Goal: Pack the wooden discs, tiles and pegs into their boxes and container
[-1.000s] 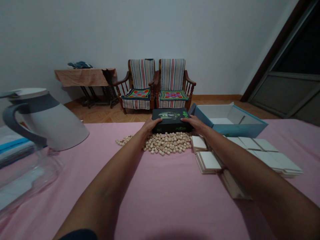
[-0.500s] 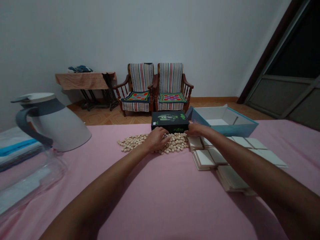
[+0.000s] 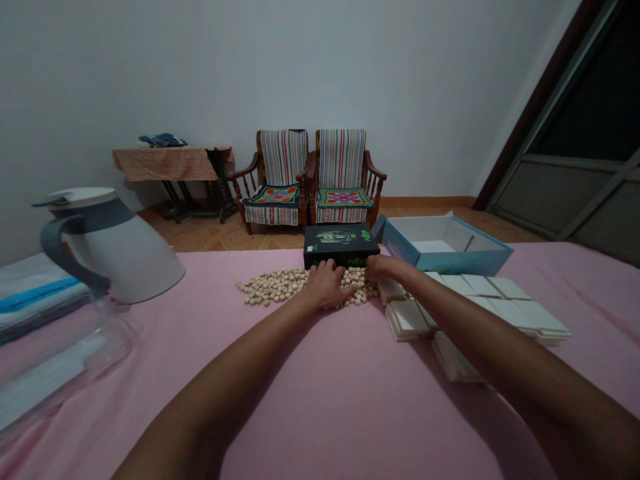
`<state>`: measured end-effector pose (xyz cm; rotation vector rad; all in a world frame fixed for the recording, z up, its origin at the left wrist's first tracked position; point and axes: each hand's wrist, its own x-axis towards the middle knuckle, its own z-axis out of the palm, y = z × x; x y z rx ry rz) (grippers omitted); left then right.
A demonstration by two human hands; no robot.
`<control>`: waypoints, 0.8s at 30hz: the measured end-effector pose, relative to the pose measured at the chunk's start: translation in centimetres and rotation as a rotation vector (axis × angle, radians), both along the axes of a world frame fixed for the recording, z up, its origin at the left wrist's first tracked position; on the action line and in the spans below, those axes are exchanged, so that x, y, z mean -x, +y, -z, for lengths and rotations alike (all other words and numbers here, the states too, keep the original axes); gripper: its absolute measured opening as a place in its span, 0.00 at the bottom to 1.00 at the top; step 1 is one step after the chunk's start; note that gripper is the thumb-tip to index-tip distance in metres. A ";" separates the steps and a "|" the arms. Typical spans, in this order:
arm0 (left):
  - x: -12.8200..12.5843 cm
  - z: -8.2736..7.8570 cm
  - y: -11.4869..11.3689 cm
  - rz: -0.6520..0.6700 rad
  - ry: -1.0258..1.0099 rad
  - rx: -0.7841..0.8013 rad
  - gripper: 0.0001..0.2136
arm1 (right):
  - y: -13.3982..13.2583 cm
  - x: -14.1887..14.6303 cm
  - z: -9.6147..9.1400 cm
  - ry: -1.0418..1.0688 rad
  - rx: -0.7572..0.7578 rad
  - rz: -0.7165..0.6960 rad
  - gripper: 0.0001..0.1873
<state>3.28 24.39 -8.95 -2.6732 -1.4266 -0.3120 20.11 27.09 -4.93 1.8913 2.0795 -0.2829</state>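
Observation:
My left hand [image 3: 327, 285] lies on a pile of small pale wooden pieces [image 3: 270, 285], its fingers spread and nothing visibly held. My right hand [image 3: 381, 268] rests curled at the pile's far right, next to the front corner of a black box with a green printed picture [image 3: 341, 245]. Its fingertips are hidden. The box lies flat on a pink bedsheet [image 3: 345, 413], just behind the pile. Stacks of white flat tiles [image 3: 407, 319] lie to the right, beneath my right forearm.
An open blue-edged cardboard box [image 3: 440, 243] stands at the right. A white and grey jug [image 3: 120, 250] lies tilted at the left, above a see-through plastic item [image 3: 75, 353] and folded cloth [image 3: 35, 293]. Striped wooden armchairs [image 3: 307, 177] stand beyond the bed.
Both hands have left the sides of the black box and come down onto the pile. My left hand has shifted right across the pieces. The box now lies still behind the pile.

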 end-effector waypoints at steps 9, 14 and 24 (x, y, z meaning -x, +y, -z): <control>0.5 0.1 -0.2 0.036 0.010 0.031 0.22 | -1.8 1.5 -0.7 0.018 0.034 -0.003 0.26; 1.2 -0.3 -0.6 0.066 0.024 0.054 0.21 | -3.2 3.3 -1.7 0.054 0.028 -0.056 0.29; 3.9 -0.9 -4.0 0.155 0.012 0.056 0.16 | -7.3 7.0 -1.2 0.171 -0.037 -0.181 0.25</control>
